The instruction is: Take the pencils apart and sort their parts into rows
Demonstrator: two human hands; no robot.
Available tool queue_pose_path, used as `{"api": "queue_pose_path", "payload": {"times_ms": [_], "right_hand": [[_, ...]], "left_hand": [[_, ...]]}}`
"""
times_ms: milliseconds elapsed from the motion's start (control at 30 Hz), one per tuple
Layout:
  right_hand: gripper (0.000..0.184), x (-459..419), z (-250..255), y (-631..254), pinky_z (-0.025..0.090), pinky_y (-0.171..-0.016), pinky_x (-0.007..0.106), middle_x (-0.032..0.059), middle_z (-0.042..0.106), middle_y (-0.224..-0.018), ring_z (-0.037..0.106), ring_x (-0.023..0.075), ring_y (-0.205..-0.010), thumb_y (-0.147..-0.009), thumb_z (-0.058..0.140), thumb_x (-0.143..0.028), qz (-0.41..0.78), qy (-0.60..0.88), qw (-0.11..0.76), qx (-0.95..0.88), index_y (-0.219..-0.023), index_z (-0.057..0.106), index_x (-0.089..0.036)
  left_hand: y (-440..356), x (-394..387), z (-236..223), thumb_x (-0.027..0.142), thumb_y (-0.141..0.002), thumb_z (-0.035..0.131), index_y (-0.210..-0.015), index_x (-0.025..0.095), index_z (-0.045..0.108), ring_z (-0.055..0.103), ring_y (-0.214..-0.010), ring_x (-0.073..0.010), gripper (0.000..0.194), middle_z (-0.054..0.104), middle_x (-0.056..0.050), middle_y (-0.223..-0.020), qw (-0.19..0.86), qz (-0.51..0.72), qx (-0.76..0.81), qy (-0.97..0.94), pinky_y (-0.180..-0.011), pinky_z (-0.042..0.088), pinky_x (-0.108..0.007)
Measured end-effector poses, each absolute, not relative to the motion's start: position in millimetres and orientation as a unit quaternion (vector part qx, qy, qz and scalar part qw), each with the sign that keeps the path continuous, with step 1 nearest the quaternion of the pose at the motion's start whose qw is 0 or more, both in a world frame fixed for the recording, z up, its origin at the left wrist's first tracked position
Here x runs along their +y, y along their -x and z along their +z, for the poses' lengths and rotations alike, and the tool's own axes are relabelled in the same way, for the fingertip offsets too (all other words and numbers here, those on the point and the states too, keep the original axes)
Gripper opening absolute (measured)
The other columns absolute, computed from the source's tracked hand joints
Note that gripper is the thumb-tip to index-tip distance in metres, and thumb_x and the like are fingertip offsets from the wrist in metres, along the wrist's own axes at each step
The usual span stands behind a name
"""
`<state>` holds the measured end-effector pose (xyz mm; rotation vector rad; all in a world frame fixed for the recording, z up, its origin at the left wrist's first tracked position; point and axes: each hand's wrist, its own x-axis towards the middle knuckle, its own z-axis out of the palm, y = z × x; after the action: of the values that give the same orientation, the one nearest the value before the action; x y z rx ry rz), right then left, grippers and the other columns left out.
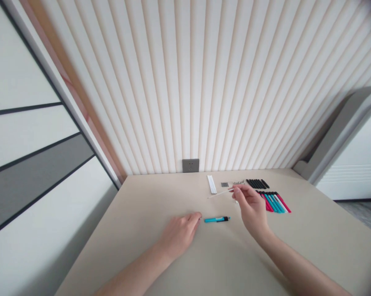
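My right hand (250,207) is raised a little above the beige table (142,230), and its fingers pinch a thin white refill rod (220,194) that points left. My left hand (180,232) rests palm down on the table with fingers loosely curled and nothing in it. Just right of its fingertips lies a blue pen with a black end (216,219). Behind my right hand lie a row of red and blue pen barrels (276,202), a row of black pen parts (257,183), a bundle of white refill rods (211,184) and some small grey parts (224,184).
A ribbed white wall (203,82) rises behind the table, with a grey socket plate (190,165) at its base. A panelled wall stands at the left. A grey and white piece of furniture (351,156) stands past the table's right edge.
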<state>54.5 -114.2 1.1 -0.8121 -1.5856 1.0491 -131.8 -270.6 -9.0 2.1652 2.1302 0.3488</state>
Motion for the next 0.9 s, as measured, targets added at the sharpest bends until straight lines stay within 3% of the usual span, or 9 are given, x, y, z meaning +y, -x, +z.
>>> {"api": "queue_pose_path", "payload": {"times_ms": [100, 267, 533, 700, 900], "right_hand": [[0.029, -79.1, 21.0, -40.1, 0.048, -0.067, 0.030, 0.0066, 0.070, -0.084, 0.063, 0.0192, -0.074, -0.090, 0.055, -0.043, 0.372, 0.377, 0.451, -0.718, -0.098, 0.066, -0.018], [0.035, -26.6, 48.8, -8.6, 0.044, -0.062, 0.027, 0.0073, 0.071, -0.085, 0.062, 0.0180, -0.073, -0.094, 0.040, -0.038, 0.253, 0.441, 0.244, -0.826, -0.092, 0.067, -0.017], [0.024, 21.2, 51.0, 16.9, 0.041, -0.060, 0.028, 0.0095, 0.068, -0.067, 0.061, 0.0181, -0.064, -0.083, 0.059, -0.027, 0.200, 0.443, 0.057, -0.872, -0.066, 0.068, -0.014], [0.020, 24.4, 29.8, 32.7, 0.046, -0.069, 0.030, 0.0148, 0.071, -0.080, 0.066, 0.0221, -0.077, -0.083, 0.064, -0.029, 0.171, 0.453, -0.004, -0.875, -0.077, 0.072, -0.011], [0.031, 16.6, 17.4, 42.6, 0.049, -0.074, 0.034, 0.0191, 0.071, -0.099, 0.067, 0.0272, -0.093, -0.087, 0.062, -0.041, 0.144, 0.473, -0.006, -0.869, -0.093, 0.072, -0.012]], "left_hand": [[131.4, -270.9, -7.1, 0.030, -0.105, 0.030, -0.110, 0.024, 0.056, 0.071, -0.079, -0.0212, 0.027, 0.074, -0.002, -0.093, 0.041, 0.104, 0.697, -0.708, -0.065, 0.049, -0.027], [131.4, -270.7, -6.0, 0.032, -0.105, 0.026, -0.109, 0.025, 0.056, 0.071, -0.079, -0.0214, 0.032, 0.073, -0.002, -0.092, 0.045, 0.097, 0.695, -0.711, -0.065, 0.049, -0.028], [130.9, -270.5, -5.2, 0.033, -0.105, 0.025, -0.107, 0.024, 0.055, 0.070, -0.076, -0.0214, 0.032, 0.072, -0.003, -0.089, 0.055, 0.077, 0.696, -0.712, -0.065, 0.048, -0.029], [129.2, -271.4, -4.6, 0.033, -0.105, 0.025, -0.108, 0.024, 0.055, 0.069, -0.076, -0.0197, 0.032, 0.072, -0.003, -0.089, 0.061, 0.086, 0.701, -0.705, -0.067, 0.048, -0.028], [129.4, -271.2, -5.0, 0.033, -0.105, 0.023, -0.113, 0.024, 0.055, 0.070, -0.079, -0.0203, 0.033, 0.072, -0.003, -0.092, 0.062, 0.092, 0.699, -0.707, -0.068, 0.048, -0.028]]}}
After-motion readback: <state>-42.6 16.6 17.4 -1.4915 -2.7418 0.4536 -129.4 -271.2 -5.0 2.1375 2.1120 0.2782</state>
